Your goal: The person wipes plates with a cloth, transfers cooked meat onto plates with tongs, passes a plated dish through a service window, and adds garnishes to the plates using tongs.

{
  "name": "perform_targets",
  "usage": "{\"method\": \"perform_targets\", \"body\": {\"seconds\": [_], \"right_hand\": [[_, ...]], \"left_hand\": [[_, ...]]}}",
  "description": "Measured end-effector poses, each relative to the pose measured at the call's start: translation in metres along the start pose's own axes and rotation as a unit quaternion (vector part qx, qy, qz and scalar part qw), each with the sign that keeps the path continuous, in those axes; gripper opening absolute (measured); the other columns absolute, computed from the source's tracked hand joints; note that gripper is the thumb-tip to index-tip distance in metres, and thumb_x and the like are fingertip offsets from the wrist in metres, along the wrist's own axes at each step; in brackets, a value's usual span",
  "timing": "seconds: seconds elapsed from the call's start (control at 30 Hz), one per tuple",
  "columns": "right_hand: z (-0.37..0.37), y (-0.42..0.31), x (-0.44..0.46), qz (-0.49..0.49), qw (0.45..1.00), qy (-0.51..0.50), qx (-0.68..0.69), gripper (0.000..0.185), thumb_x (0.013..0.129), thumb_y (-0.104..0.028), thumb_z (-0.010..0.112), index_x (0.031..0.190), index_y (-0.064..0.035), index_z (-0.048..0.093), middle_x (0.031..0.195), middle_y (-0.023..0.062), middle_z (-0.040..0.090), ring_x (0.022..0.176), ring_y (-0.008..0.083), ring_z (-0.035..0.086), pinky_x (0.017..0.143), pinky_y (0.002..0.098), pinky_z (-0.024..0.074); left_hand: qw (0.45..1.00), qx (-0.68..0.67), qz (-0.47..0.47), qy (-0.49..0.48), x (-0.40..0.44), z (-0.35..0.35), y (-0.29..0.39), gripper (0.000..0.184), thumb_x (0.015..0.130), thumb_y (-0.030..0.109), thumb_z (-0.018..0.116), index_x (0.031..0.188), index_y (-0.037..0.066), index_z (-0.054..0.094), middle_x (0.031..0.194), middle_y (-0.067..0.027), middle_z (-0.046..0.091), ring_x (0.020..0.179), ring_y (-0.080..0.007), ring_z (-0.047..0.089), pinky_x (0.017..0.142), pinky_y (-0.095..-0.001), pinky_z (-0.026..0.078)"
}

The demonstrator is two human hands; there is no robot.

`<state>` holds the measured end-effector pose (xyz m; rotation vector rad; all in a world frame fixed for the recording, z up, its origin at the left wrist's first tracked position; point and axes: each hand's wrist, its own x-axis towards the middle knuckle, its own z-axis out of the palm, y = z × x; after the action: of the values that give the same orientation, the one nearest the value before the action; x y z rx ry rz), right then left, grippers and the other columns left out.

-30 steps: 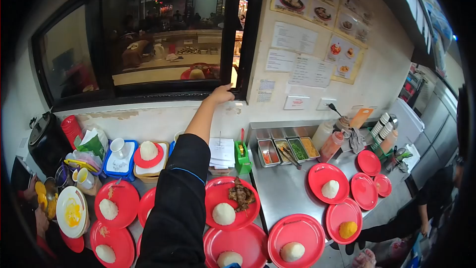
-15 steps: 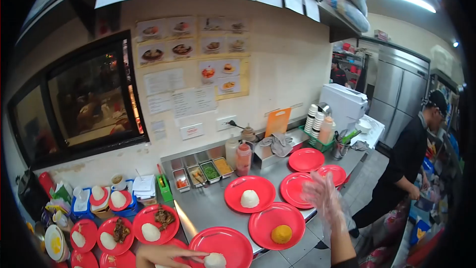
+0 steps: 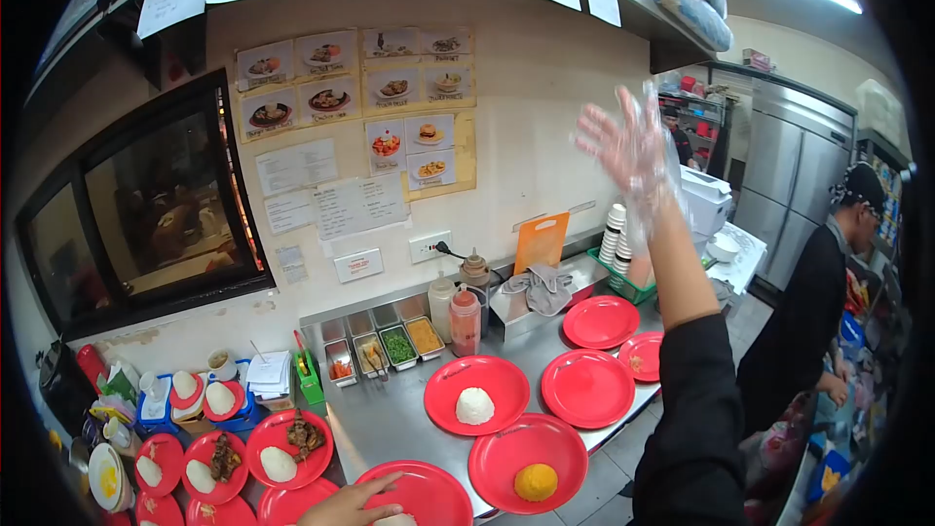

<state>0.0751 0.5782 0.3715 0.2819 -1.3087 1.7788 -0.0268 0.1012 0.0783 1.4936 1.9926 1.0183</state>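
My right hand, in a clear plastic glove, is raised in front of the wall with its fingers spread and nothing in them. At the bottom edge, my bare left hand reaches over a red plate, fingers stretched out beside a mound of white rice that is partly cut off. Whether those fingers touch the plate, I cannot tell. Just right of it lie a red plate with yellow rice and, farther back, one with white rice.
Red plates lie at the counter's right. Metal tubs of toppings and sauce bottles line the back. Plates with rice and meat cover the left side. A co-worker in black stands at the right.
My right hand has risen from above the red plates to well above the counter. My left hand still reaches over the near plate, fingers more spread. The view has shifted slightly.
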Motion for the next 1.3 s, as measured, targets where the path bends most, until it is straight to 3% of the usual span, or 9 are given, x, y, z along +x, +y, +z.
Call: {"method": "perform_targets", "body": {"seconds": [0.17, 0.33, 0.4, 0.57, 0.67, 0.77, 0.97, 1.1, 1.3], "right_hand": [[-0.024, -0.033, 0.123, -0.026, 0.997, -0.026, 0.066, 0.083, 0.084, -0.065, 0.039, 0.145, -0.0186, 0.008, 0.146, 0.0253, 0.003, 0.136, 0.0396, 0.009, 0.106, 0.0551, 0.0180], [-0.028, -0.047, 0.178, -0.076, 0.980, -0.050, 0.176, 0.080, 0.085, -0.058, 0.047, 0.143, -0.0140, 0.014, 0.146, 0.0252, -0.007, 0.137, 0.0373, -0.004, 0.108, 0.0548, 0.0119], [-0.021, -0.057, 0.192, -0.092, 0.975, -0.026, 0.200, 0.074, 0.086, -0.055, 0.046, 0.142, -0.0147, 0.019, 0.147, 0.0232, -0.012, 0.137, 0.0345, -0.012, 0.108, 0.0559, 0.0089], [-0.064, -0.053, 0.279, -0.131, 0.943, -0.105, 0.287, 0.058, 0.091, -0.049, 0.039, 0.135, -0.0131, 0.029, 0.143, 0.0175, 0.021, 0.132, 0.0294, 0.022, 0.108, 0.0500, 0.0195], [-0.112, -0.023, 0.331, -0.313, 0.919, 0.072, -0.230, 0.041, 0.087, -0.038, 0.049, 0.110, -0.0045, 0.055, 0.110, 0.0127, 0.058, 0.098, 0.0246, 0.055, 0.087, 0.0367, 0.0428], [-0.036, 0.019, 0.128, -0.345, 0.932, 0.043, -0.104, 0.038, 0.093, -0.022, 0.044, 0.117, 0.0067, 0.051, 0.118, 0.0164, 0.052, 0.116, 0.0214, 0.047, 0.094, 0.0311, 0.0421], [0.044, 0.151, -0.171, 0.082, 0.983, -0.150, -0.063, 0.048, 0.085, -0.018, 0.057, 0.127, 0.0006, 0.042, 0.123, 0.0113, 0.050, 0.117, 0.0199, 0.044, 0.101, 0.0327, 0.0308], [0.115, 0.215, -0.319, 0.301, 0.918, -0.257, 0.024, 0.019, 0.079, -0.010, 0.061, 0.096, -0.0019, 0.061, 0.110, 0.0101, 0.055, 0.099, 0.0152, 0.053, 0.084, 0.0247, 0.0419], [0.227, 0.236, -0.411, 0.575, 0.771, -0.196, 0.190, 0.023, 0.084, -0.008, 0.056, 0.104, 0.0033, 0.060, 0.117, 0.0087, 0.056, 0.109, 0.0210, 0.053, 0.092, 0.0306, 0.0420]], "left_hand": [[0.965, 0.028, -0.187, 0.181, -0.020, 0.060, -0.057, 0.046, 0.085, 0.025, 0.058, 0.126, 0.007, 0.048, 0.104, -0.0179, 0.062, 0.086, -0.0277, 0.061, 0.073, -0.0360, 0.047], [0.868, 0.132, -0.473, 0.080, -0.021, 0.098, -0.006, 0.044, 0.084, 0.031, 0.058, 0.121, 0.007, 0.052, 0.100, -0.0185, 0.064, 0.089, -0.0358, 0.062, 0.076, -0.0393, 0.049], [0.871, 0.140, -0.450, 0.139, -0.023, 0.126, -0.019, 0.046, 0.084, 0.033, 0.058, 0.122, 0.007, 0.051, 0.100, -0.0193, 0.064, 0.089, -0.0354, 0.062, 0.076, -0.0395, 0.049], [0.890, 0.046, -0.377, 0.253, 0.004, 0.136, 0.047, 0.043, 0.080, 0.018, 0.063, 0.118, 0.002, 0.054, 0.109, -0.0213, 0.060, 0.103, -0.0300, 0.058, 0.089, -0.0350, 0.045], [0.904, 0.082, -0.318, 0.275, 0.001, 0.141, 0.052, 0.046, 0.081, 0.014, 0.060, 0.124, 0.002, 0.048, 0.117, -0.0211, 0.053, 0.108, -0.0340, 0.052, 0.090, -0.0364, 0.043], [0.880, 0.114, -0.247, 0.388, 0.001, 0.137, 0.055, 0.050, 0.080, 0.013, 0.062, 0.126, 0.003, 0.046, 0.119, -0.0220, 0.051, 0.113, -0.0358, 0.048, 0.092, -0.0381, 0.041], [0.815, 0.058, -0.145, 0.558, -0.018, 0.092, 0.056, 0.062, 0.080, 0.011, 0.064, 0.134, 0.003, 0.035, 0.134, -0.0191, 0.040, 0.125, -0.0311, 0.039, 0.102, -0.0357, 0.033], [0.769, -0.052, -0.074, 0.633, -0.073, 0.060, 0.031, 0.071, 0.078, 0.005, 0.066, 0.138, 0.002, 0.027, 0.137, -0.0162, 0.037, 0.125, -0.0261, 0.039, 0.103, -0.0371, 0.032], [0.620, -0.326, -0.033, 0.713, -0.157, 0.039, -0.029, 0.052, 0.081, -0.004, 0.060, 0.128, -0.001, 0.037, 0.118, -0.0147, 0.054, 0.103, -0.0175, 0.056, 0.088, -0.0306, 0.047]]}}
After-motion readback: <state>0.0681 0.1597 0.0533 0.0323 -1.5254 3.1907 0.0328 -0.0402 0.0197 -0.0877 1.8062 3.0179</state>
